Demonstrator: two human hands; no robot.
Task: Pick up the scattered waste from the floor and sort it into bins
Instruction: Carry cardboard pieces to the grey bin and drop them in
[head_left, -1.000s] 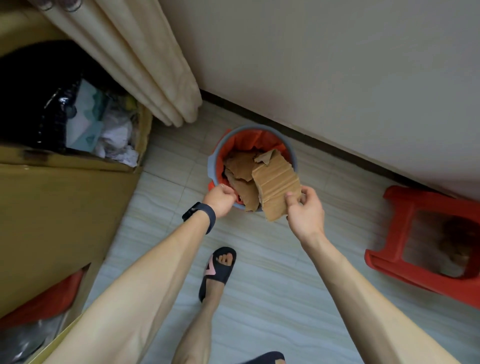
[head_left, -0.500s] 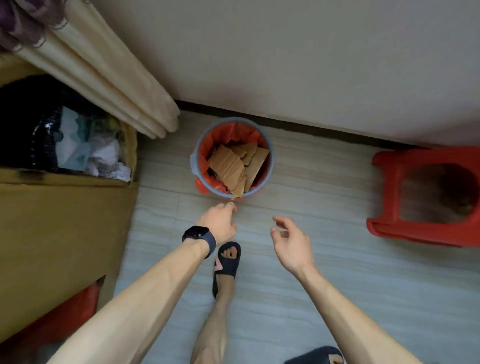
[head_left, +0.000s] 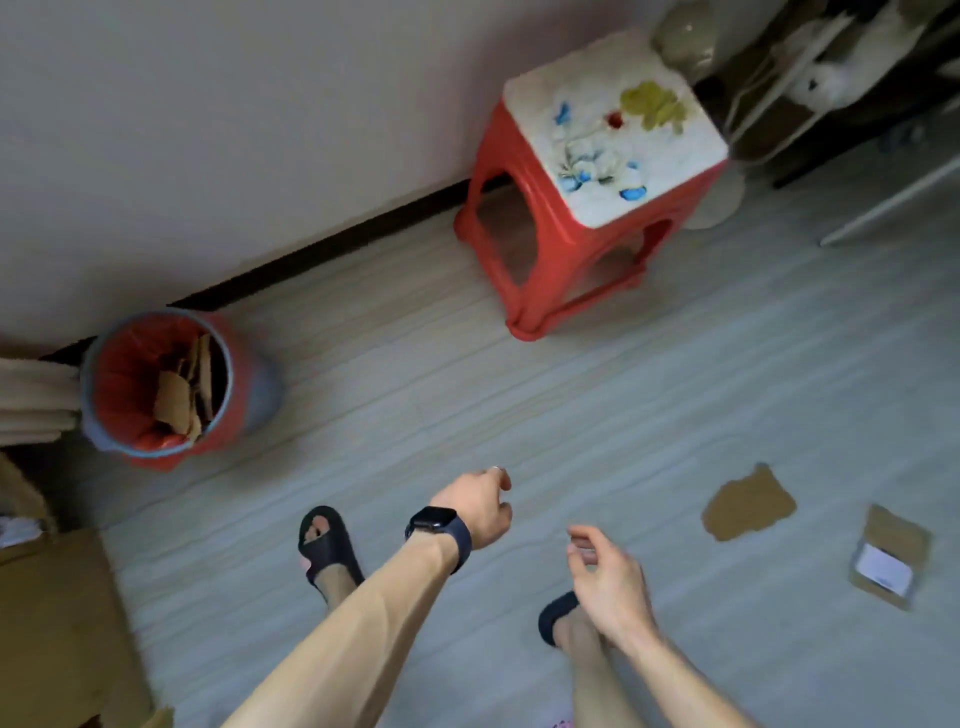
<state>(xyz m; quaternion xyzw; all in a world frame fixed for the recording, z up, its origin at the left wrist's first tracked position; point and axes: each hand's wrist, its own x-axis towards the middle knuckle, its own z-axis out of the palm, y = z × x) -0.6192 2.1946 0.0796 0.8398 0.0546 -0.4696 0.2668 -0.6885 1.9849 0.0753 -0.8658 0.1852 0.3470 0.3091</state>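
A grey bin with a red liner (head_left: 109, 436) stands by the wall at the left, with torn cardboard pieces (head_left: 182, 395) inside. On the floor at the right lie a torn brown cardboard scrap (head_left: 748, 504) and a brown cardboard piece with a white label (head_left: 888, 556). My left hand (head_left: 480, 506), a dark watch on its wrist, hangs over the floor with loosely curled fingers and holds nothing. My right hand (head_left: 608, 577) is beside it, fingers relaxed and empty, left of the torn scrap.
A red plastic stool with a flowered top (head_left: 597, 192) stands against the wall. A large cardboard box (head_left: 52, 623) fills the lower left, a curtain hem (head_left: 31, 400) touches the bin. A pale fan base (head_left: 719, 200) and a rack sit at the upper right. My feet wear black slippers (head_left: 327, 545).
My right hand let the cardboard piece drop into the bin, and both hands drew back empty. The view swung right, bringing the stool top and two floor scraps into sight.
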